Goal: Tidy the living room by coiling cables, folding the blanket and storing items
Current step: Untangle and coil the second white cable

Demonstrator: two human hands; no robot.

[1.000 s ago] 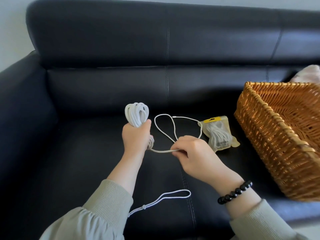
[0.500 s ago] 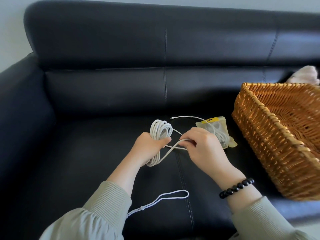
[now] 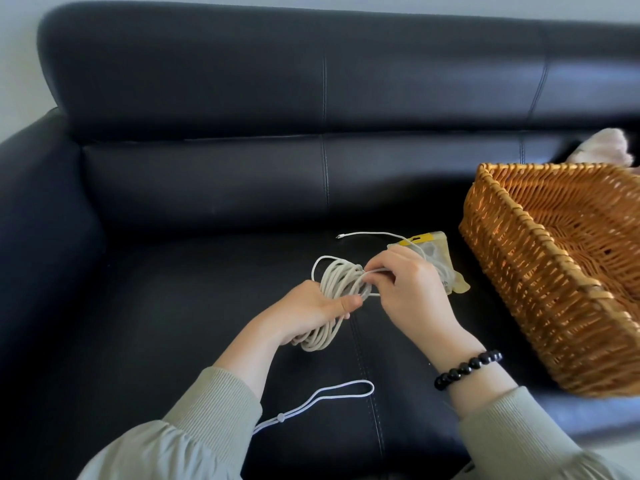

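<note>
Black leather sofa (image 3: 207, 188) under a pale wall (image 3: 20, 46) carries a wicker basket (image 3: 540, 282) (at right); above its seat the left grip (image 3: 308, 315) clasps the coiled white cable (image 3: 341, 280), the right grip (image 3: 412, 292) pinching its loose strand

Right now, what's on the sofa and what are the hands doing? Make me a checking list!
Surface: black sofa seat.
Job's things: white cable, mostly coiled; wicker basket on the seat, right; pinkish cloth behind it.
Clutter: clear pouch beside the basket.
Hands: left hand grips the coil; right hand pinches a strand at it.
Cables: loose end lies on the seat; white drawstring loop near the left sleeve.
Surroundings: pale wall behind.
</note>
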